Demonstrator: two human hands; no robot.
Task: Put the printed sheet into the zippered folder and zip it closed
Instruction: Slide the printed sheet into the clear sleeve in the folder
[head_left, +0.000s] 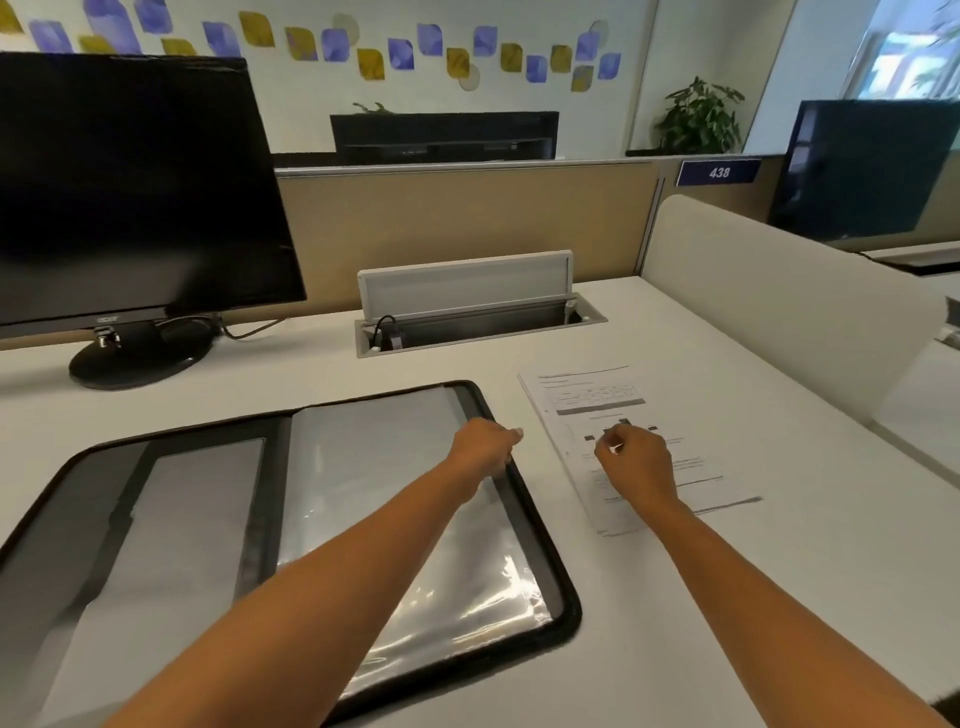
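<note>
Zippered folder (291, 519) open flat on counter (779, 597), nearest camera. Printed sheet (623, 447) just right of it. Left hand (485, 447) curled at folder's right edge, grip unclear; right hand (636, 462) over sheet, fingers curled, hold unclear. Monitor (130, 197) behind.

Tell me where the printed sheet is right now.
In the head view, the printed sheet lies flat on the desk, just right of the open zippered folder, with the right hand over its middle.

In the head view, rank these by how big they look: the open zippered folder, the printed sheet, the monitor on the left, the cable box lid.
1. zippered folder
2. monitor, close to the folder, partly cropped
3. printed sheet
4. cable box lid
</note>
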